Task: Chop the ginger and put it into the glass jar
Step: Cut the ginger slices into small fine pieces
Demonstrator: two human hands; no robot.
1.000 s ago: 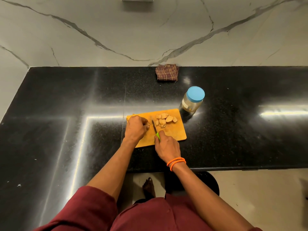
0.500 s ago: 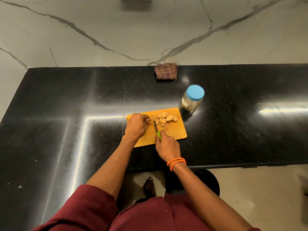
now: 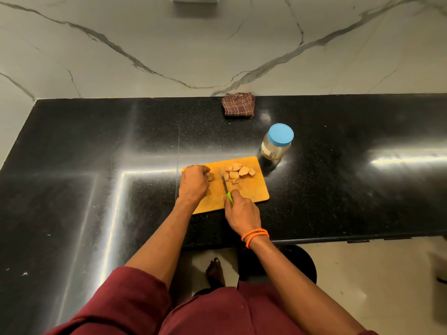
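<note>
An orange cutting board (image 3: pixel 256 189) lies on the black counter. My left hand (image 3: pixel 193 183) curls over a ginger piece (image 3: pixel 211 176) on the board's left part; most of the piece is hidden under my fingers. My right hand (image 3: pixel 240 211) grips the green handle of a small knife (image 3: pixel 225 183), whose blade points away from me, just right of the held piece. Several cut ginger slices (image 3: pixel 238 171) lie in a heap right of the blade. The glass jar (image 3: pixel 275 145) with its blue lid on stands upright beyond the board's far right corner.
A folded brown checked cloth (image 3: pixel 239 107) lies at the back against the marble wall. The counter's front edge (image 3: pixel 338 240) runs just behind my right wrist. Below it are a dark round stool (image 3: pixel 302 264) and the tiled floor.
The knife blade has moved slightly to the right, away from the held ginger piece. My left hand stays on the piece. The camera view has shifted a little.
</note>
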